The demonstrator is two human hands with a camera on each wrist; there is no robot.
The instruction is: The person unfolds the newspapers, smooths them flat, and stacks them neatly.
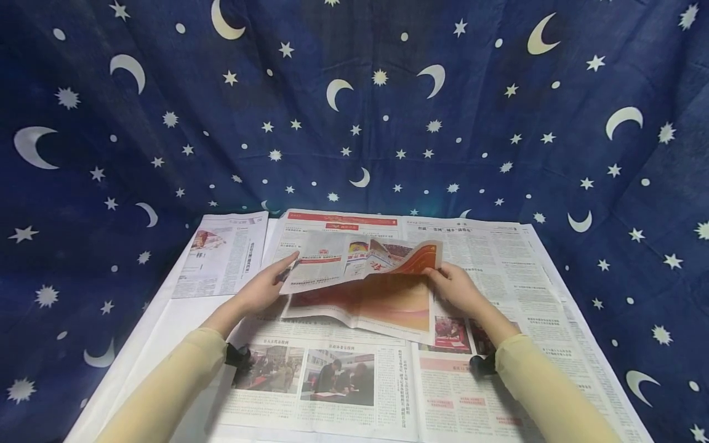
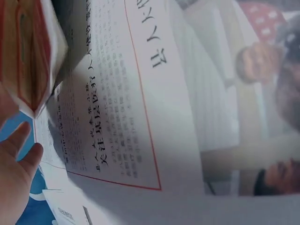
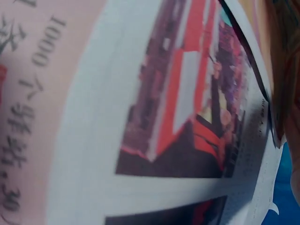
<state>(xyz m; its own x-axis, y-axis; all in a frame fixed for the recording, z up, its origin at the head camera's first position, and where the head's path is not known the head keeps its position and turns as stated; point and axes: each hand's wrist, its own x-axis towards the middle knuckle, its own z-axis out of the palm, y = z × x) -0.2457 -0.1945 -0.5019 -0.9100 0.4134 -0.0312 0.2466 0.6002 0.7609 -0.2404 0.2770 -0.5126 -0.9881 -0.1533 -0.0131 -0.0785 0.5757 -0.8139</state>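
A folded newspaper point(image 1: 327, 261) with grey print on its upper layer and an orange-red page below is lifted over the spread sheets, bent along its middle. My right hand point(image 1: 454, 286) pinches its right edge, thumb and fingers at the orange border. At the left edge is my left hand point(image 1: 260, 290), its fingers extended along the paper's side and partly hidden by it. The left wrist view shows two spread fingers point(image 2: 21, 147) just below the folded edge point(image 2: 35, 61). In the right wrist view, only a strip of the right hand point(image 3: 294, 136) appears at the border.
Spread newspaper sheets point(image 1: 343, 421) with photos cover much of the white table point(image 1: 160, 344). Another newspaper point(image 1: 221, 255) lies at the back left. A dark blue cloth point(image 1: 354, 104) with moons and stars hangs behind and at both sides. Dark wrist devices point(image 1: 483, 365) sit at both cuffs.
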